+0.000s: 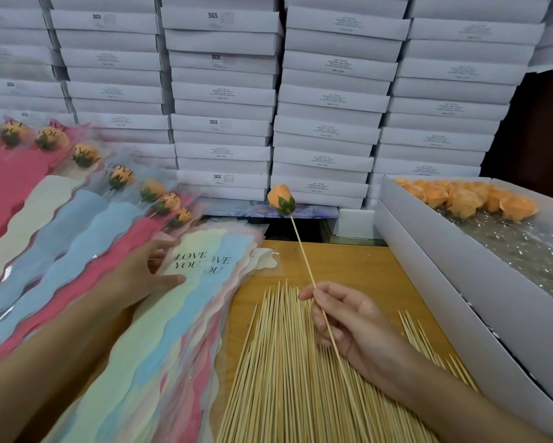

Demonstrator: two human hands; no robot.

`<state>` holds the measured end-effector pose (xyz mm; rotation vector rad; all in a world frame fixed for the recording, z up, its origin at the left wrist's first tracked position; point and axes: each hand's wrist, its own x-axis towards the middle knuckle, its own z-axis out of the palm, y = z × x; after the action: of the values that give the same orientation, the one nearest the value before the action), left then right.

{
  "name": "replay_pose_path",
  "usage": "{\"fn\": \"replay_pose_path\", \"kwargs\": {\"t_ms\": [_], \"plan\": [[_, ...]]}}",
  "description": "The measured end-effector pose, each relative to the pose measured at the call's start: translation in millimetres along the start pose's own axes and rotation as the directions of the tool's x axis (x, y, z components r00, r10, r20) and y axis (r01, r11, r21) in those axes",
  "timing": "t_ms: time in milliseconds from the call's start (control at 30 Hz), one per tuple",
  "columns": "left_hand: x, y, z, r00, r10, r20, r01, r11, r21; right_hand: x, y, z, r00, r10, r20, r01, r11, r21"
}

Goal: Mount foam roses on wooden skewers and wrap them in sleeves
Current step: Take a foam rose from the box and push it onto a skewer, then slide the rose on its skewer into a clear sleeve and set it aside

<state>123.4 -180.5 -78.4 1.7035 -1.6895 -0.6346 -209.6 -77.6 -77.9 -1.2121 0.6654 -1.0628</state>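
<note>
Right hand (348, 324) pinches the mid-shaft of a skewer (304, 254), held over the loose skewers (284, 362) at the tabletop (348, 263) front edge. Orange foam rose (281, 199) w/ green calyx sits on its tip: mounted, not yet sleeved. Left hand (137, 276) appears to pinch the mouth of the top sleeve (198, 282), thumb above, at left edge. Several wrapped roses (118, 180) lie done, far left; many rose heads (467, 199) in the box (460, 282) at right remain.
</note>
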Motion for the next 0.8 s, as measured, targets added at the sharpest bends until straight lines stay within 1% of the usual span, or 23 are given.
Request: {"fn": "replay_pose_path", "kwargs": {"t_ms": [67, 167, 233, 300, 500, 600, 700, 800], "plan": [[0.8, -0.9, 0.4, 0.999, -0.019, -0.036, 0.016, 0.996, -0.093, 0.0, 0.7, -0.7, 1.000, 0.001, 0.008, -0.001, 1.000, -0.001], [0.7, -3.3, 0.6, 0.991, -0.044, -0.125, 0.032, 0.995, -0.096, 0.6, 1.2, -1.8, 1.000, -0.001, 0.022, 0.001, 1.000, -0.005], [-1.5, -4.4, -0.1, 0.982, -0.002, -0.188, -0.004, 0.999, -0.033, 0.9, 1.6, -2.3, 1.000, 0.001, 0.026, -0.001, 1.000, -0.005], [-3.2, -4.3, -1.5, 0.974, 0.045, -0.223, -0.041, 0.999, 0.023, 0.9, 2.0, -2.5, 1.000, 0.002, 0.026, -0.001, 1.000, -0.007], [-10.6, 2.0, -3.2, 0.946, 0.206, -0.251, -0.146, 0.961, 0.235, 0.5, 2.9, -3.0, 0.999, -0.007, 0.031, 0.007, 1.000, -0.013], [-15.0, 4.8, -5.3, 0.944, 0.227, -0.240, -0.141, 0.934, 0.328, 0.7, 2.9, -2.7, 1.000, -0.001, 0.025, 0.002, 1.000, -0.025], [-16.0, 12.4, -7.5, 0.952, 0.193, -0.237, -0.110, 0.940, 0.323, 1.3, 3.3, -2.4, 1.000, -0.002, 0.024, 0.003, 1.000, -0.028], [-15.4, 20.0, -11.1, 0.953, 0.175, -0.248, -0.122, 0.969, 0.216, 1.7, 3.7, -2.7, 1.000, -0.003, 0.020, 0.003, 1.000, -0.024]]}}
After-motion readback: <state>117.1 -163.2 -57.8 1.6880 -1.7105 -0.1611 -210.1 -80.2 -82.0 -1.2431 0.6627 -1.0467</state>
